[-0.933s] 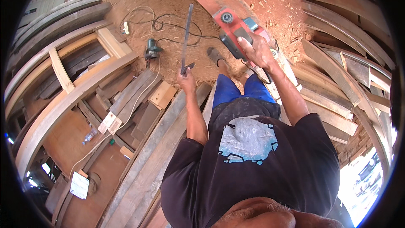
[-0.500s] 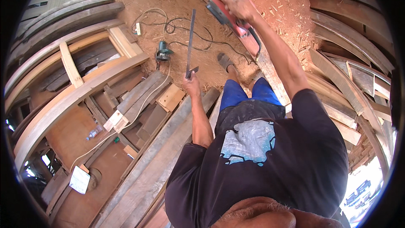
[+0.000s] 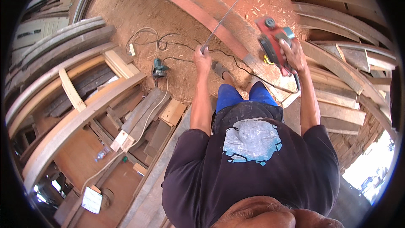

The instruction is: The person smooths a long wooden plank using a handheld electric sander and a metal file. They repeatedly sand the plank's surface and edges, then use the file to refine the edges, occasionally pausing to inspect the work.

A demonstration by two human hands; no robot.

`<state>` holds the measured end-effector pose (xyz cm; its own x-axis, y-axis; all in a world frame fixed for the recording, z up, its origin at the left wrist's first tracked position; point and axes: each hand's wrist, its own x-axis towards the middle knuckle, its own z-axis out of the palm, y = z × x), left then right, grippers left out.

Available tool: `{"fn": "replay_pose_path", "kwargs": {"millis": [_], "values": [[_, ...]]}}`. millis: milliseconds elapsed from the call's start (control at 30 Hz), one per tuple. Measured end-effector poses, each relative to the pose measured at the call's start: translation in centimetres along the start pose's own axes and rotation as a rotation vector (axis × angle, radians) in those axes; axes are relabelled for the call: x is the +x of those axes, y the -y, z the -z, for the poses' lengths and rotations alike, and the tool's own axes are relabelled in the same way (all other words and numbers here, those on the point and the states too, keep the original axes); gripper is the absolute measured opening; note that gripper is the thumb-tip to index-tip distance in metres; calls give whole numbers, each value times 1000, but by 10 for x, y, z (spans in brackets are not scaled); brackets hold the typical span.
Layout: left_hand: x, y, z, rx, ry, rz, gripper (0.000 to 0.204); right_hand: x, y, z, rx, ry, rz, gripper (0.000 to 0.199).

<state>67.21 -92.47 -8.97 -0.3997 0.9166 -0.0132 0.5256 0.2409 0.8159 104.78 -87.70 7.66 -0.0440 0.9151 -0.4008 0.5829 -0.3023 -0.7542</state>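
Note:
My left hand (image 3: 202, 61) is closed on a carpenter's square (image 3: 222, 22). Its long thin blade slants away to the right, over a reddish plank (image 3: 198, 13); whether it touches the wood I cannot tell. A red electric planer (image 3: 272, 39) hangs from my right hand (image 3: 294, 55), whose fingers wrap its handle. The planer is tilted to the right of the plank, apart from it, and its cord (image 3: 298, 85) loops back toward my legs.
A green router (image 3: 158, 68) stands on the dusty ground, with cables (image 3: 162, 42) trailing near my feet. A curved wooden frame (image 3: 76, 114) and timber offcuts lie at the left. Stacked curved boards (image 3: 337, 21) line the right. Shavings litter the far ground.
The planer has come off the plank, moving right and nearer to me. My left hand has moved farther out and to the right, and the square now leans over the plank.

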Motion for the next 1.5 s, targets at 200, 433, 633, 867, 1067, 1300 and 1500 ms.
{"fn": "replay_pose_path", "kwargs": {"millis": [200, 433, 633, 867, 1067, 1300, 1500], "values": [[35, -16, -55, 112, 38, -118, 5, -105, -123, 20, -276, -279, 0, 58], [41, 1, -69, 92, 40, -84, 6, -162, -186, 24, -174, -16, -320, 60], [46, 16, -72, 176, 24, -100, 7, -170, -235, 10, -102, 29, -344, 52], [44, -26, -61, 138, 112, -8, 14, -166, -253, 0, -63, 84, -470, 46], [38, -27, -45, 101, 200, 74, 21, -125, -180, 9, -511, -29, -388, 57], [-10, 0, 3, -575, -139, 186, 33, 8, -24, -86, -381, 88, -28, 77], [-30, 32, 85, -954, -427, 480, 18, 59, 19, -189, -550, 278, -53, 94]]}}
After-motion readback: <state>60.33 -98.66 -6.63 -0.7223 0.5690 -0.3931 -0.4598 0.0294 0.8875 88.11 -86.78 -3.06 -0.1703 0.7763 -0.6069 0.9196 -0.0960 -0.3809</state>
